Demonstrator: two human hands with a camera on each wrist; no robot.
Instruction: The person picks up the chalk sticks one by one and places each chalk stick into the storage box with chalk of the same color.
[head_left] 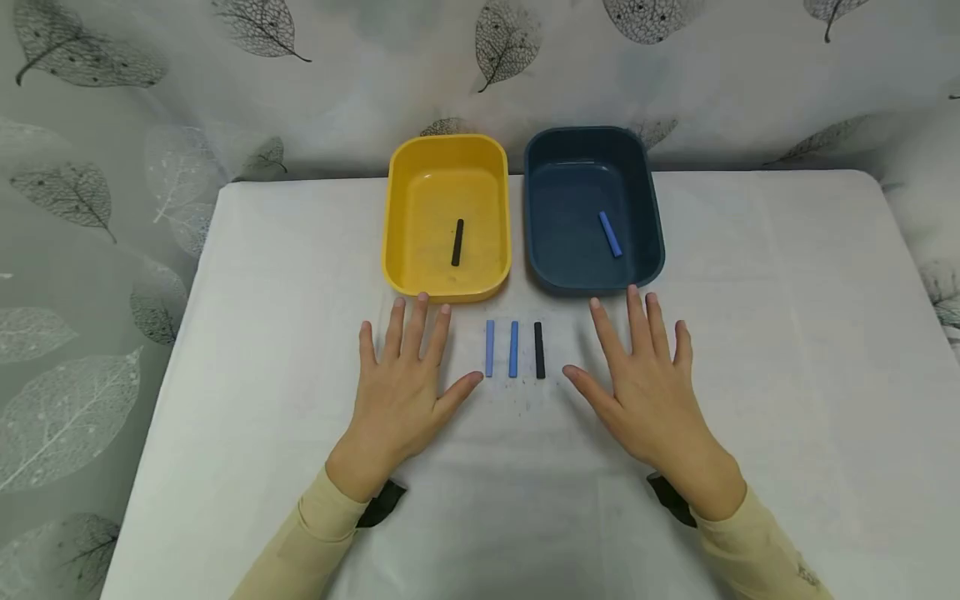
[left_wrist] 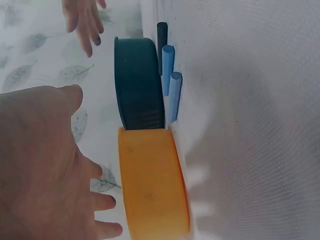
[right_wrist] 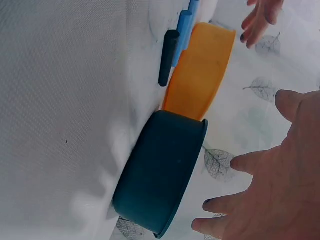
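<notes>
Both hands are empty, with the fingers spread wide; the left hand (head_left: 397,396) is held near the front of the yellow tray (head_left: 420,200), the right hand (head_left: 652,400) near the front of the blue tray (head_left: 558,208); between the thumbs, on the counter (head_left: 780,350), three sticks are lined up apart: a first blue stick (head_left: 490,348) just beside the left thumb, a second blue stick (head_left: 513,349) in the middle, and a loose black stick (head_left: 539,350) toward the right thumb; a black piece (head_left: 457,242) lies in the yellow tray, a blue piece (head_left: 611,234) in the blue one; for a clean pick-up, the spread is best narrowed to thumb and index finger; a light pinch across the long sides, at mid-length, is advised, since such slim sticks could roll or tilt; as the gaps are narrow, fingertips should be lowered straight down, so that neighbouring sticks are not nudged.
</notes>
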